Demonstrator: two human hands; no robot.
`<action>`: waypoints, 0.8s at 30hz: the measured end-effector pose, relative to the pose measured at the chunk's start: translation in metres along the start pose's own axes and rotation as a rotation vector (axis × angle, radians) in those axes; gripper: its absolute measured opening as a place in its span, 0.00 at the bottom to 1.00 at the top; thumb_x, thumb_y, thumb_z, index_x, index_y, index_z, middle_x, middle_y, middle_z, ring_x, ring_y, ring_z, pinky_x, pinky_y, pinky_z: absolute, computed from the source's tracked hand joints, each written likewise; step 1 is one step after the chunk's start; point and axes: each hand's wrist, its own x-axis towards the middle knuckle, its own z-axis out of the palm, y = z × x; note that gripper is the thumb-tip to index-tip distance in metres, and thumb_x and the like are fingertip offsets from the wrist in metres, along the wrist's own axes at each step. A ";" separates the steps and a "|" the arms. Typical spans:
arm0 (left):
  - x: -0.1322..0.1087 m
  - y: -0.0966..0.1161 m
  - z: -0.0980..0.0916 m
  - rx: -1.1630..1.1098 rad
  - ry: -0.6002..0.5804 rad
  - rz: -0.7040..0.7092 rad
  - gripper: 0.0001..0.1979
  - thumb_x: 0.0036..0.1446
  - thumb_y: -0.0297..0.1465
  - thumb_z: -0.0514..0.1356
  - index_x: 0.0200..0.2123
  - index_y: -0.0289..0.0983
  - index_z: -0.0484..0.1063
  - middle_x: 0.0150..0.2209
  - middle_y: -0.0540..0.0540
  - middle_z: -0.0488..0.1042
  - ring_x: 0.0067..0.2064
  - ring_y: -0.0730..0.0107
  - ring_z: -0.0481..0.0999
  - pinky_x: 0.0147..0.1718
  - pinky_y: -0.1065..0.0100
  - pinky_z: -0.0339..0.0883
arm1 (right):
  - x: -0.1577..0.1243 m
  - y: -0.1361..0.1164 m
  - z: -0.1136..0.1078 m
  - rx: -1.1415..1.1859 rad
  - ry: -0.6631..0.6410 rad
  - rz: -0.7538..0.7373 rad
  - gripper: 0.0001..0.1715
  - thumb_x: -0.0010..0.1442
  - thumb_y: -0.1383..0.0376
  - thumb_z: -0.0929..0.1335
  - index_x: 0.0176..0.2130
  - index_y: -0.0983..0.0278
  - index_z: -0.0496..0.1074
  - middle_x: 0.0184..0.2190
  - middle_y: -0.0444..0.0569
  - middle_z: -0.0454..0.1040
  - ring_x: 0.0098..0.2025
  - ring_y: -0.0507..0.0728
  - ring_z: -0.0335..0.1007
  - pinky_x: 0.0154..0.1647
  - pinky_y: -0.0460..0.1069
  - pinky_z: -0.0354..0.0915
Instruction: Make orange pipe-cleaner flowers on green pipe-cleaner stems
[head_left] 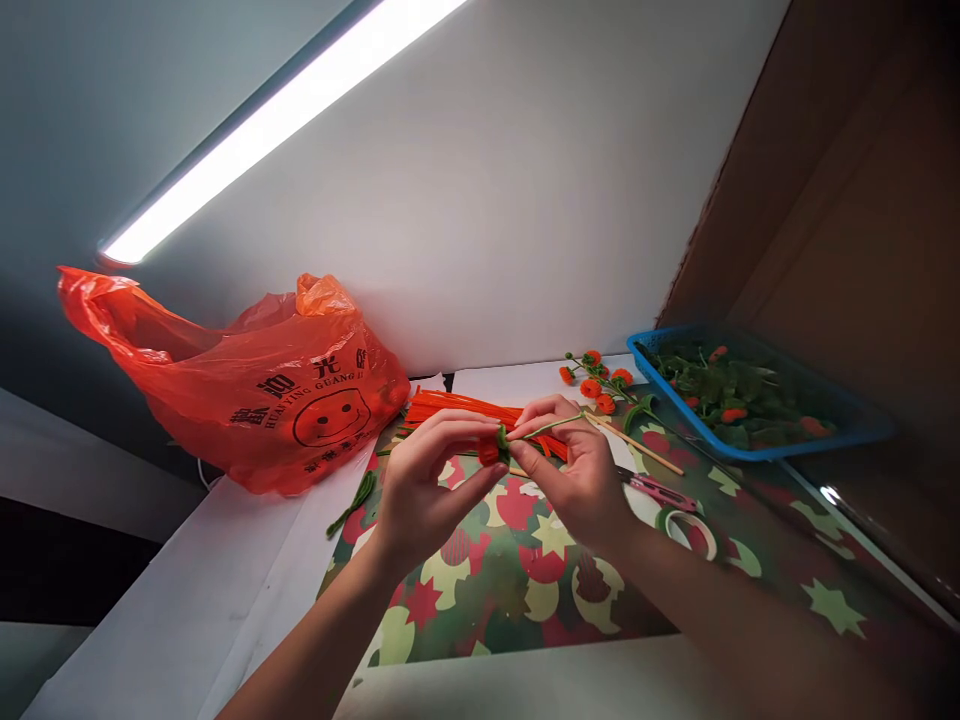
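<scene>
Between my two hands, above the patterned mat, is a small orange-red flower [490,450] with a green base, made of fuzzy pipe cleaner. My left hand [435,475] pinches it from the left with thumb and fingertips. From the right, my right hand [566,462] pinches at the green base, and a thin green stem [551,427] runs out across its fingers. Behind the hands lies a bundle of orange pipe cleaners [465,402], partly hidden by them. A pink utility knife [664,491] and a roll of tape [688,533] lie to the right of my right hand.
A red plastic bag [300,390] stands at the left. Finished orange flowers [600,383] lie at the back, beside a blue basket [739,452] of flowers and leaves. A wooden stick [637,445] and a green pipe-cleaner piece [352,505] rest on the patterned mat [517,600].
</scene>
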 end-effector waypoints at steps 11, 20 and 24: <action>-0.005 -0.004 0.003 0.458 0.045 0.487 0.18 0.52 0.20 0.63 0.45 0.43 0.71 0.42 0.45 0.77 0.44 0.64 0.78 0.41 0.62 0.76 | -0.004 0.005 0.004 -0.004 0.011 0.032 0.04 0.59 0.67 0.67 0.31 0.61 0.71 0.36 0.47 0.69 0.43 0.58 0.66 0.47 0.55 0.62; 0.001 0.002 0.000 -0.137 -0.102 -0.291 0.10 0.54 0.31 0.65 0.39 0.34 0.73 0.36 0.42 0.77 0.37 0.65 0.78 0.38 0.66 0.76 | -0.003 0.016 0.004 -0.153 0.043 -0.076 0.06 0.60 0.68 0.66 0.32 0.61 0.72 0.36 0.49 0.71 0.43 0.59 0.62 0.46 0.56 0.60; -0.001 0.005 0.003 -0.098 -0.076 -0.251 0.10 0.53 0.29 0.65 0.39 0.35 0.73 0.37 0.43 0.76 0.39 0.65 0.78 0.41 0.65 0.75 | -0.003 0.019 0.006 -0.129 0.057 -0.062 0.07 0.60 0.65 0.66 0.31 0.61 0.73 0.36 0.49 0.71 0.43 0.60 0.63 0.47 0.57 0.60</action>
